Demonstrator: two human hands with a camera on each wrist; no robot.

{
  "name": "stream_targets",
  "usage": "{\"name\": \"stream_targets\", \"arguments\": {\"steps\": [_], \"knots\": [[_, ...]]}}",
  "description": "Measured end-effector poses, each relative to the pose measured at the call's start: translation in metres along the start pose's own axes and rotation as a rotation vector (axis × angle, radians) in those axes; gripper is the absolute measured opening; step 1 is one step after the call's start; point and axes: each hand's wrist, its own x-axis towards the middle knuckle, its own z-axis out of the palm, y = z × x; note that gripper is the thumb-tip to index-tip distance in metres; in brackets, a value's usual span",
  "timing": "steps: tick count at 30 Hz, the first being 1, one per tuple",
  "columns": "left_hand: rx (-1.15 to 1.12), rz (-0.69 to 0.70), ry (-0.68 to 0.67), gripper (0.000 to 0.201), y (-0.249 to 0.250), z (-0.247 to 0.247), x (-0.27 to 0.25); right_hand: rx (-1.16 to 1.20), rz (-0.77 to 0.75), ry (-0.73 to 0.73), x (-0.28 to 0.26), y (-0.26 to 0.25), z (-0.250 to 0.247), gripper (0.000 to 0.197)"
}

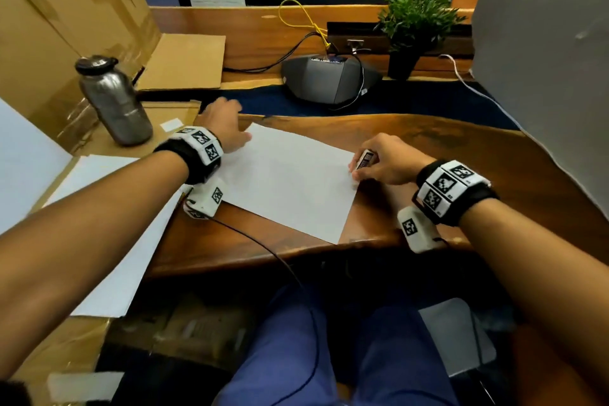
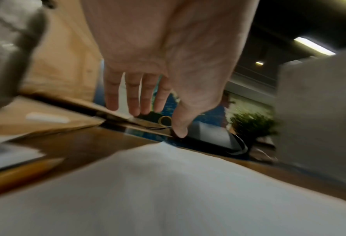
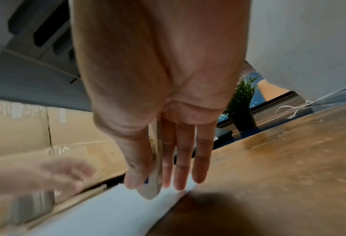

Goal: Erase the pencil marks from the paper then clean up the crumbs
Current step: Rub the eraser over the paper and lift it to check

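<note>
1. White paper (image 1: 286, 181) lies flat on my wooden desk (image 1: 461, 148), turned at an angle, its near corner close to the desk's front edge.
2. My right hand (image 1: 385, 160) pinches the eraser (image 1: 365, 159) between thumb and fingers at the paper's right edge. In the right wrist view the eraser (image 3: 155, 183) shows only as a narrow strip between thumb and fingers, its tip down at the paper (image 3: 107, 212).
3. My left hand (image 1: 224, 125) sits at the paper's far left corner, fingers extended and grasping nothing; in the left wrist view the fingers (image 2: 134, 95) hang straight. Blur prevents confirming contact with the paper (image 2: 168, 191).
4. No pencil marks or crumbs can be made out on the sheet at this sharpness.
5. A steel bottle (image 1: 113, 100) stands on cardboard (image 1: 158, 138) to the left, blurred in both wrist views.
</note>
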Motion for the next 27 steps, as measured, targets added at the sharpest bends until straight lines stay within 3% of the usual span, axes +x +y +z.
{"name": "stream_targets", "arguments": {"steps": [3,5,9,13,18,22,25,27], "knots": [[-0.04,0.326,-0.153,0.061,0.04,0.01,-0.01,-0.012,0.043,-0.009,0.002,0.006,0.005,0.014],[-0.044,0.44,-0.317,0.066,0.068,0.02,-0.018,-0.011,0.047,0.0,0.003,0.007,0.005,0.015],[0.106,0.392,-0.504,0.095,0.111,0.037,-0.029,-0.039,0.056,-0.005,0.008,0.007,0.001,0.016],[0.207,0.323,-0.549,0.116,0.119,0.044,-0.027,-0.001,0.16,0.02,0.033,0.005,-0.007,0.022],[0.283,0.298,-0.602,0.126,0.123,0.044,-0.022,-0.104,0.177,-0.041,0.052,-0.004,-0.002,0.035],[0.293,0.295,-0.606,0.13,0.123,0.049,-0.023,-0.082,0.219,0.091,0.057,0.003,-0.002,0.036],[0.294,0.29,-0.615,0.132,0.121,0.05,-0.022,-0.049,0.16,-0.075,0.054,0.0,0.002,0.022],[0.287,0.29,-0.624,0.132,0.122,0.049,-0.022,-0.065,0.181,-0.029,0.054,0.002,0.0,0.026]]}}
